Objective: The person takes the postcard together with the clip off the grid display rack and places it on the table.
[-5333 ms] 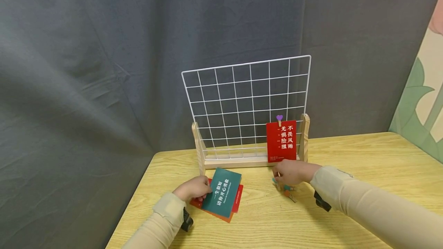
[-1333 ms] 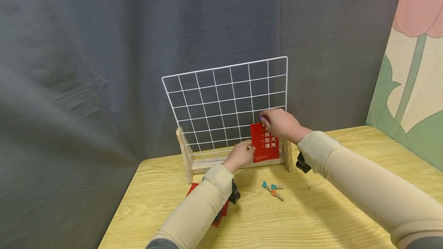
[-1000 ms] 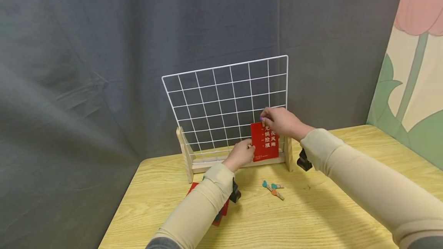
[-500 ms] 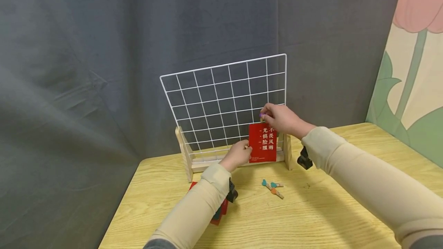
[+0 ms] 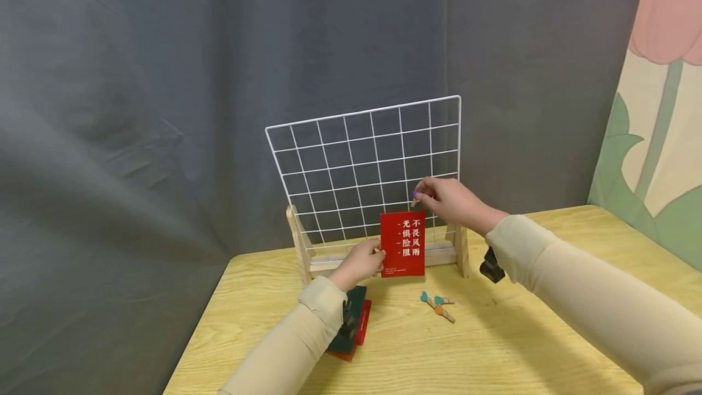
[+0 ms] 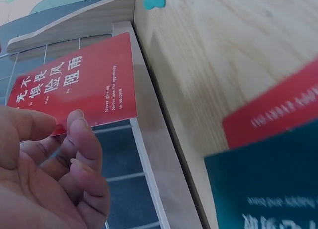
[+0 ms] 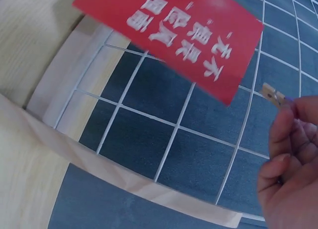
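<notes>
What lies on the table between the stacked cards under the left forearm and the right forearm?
In the head view, three small heart-topped clothespins lie on the bare yellow table, between the card stack and the right forearm.

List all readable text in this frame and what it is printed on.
Red card, held by the left hand: "不畏风雨 无惧险阻".
Same card, small print in the left wrist view: "Never give up / Never lose the opportunity to succeed".
Green card and red card under it on the table: print too blurred to read.
</notes>
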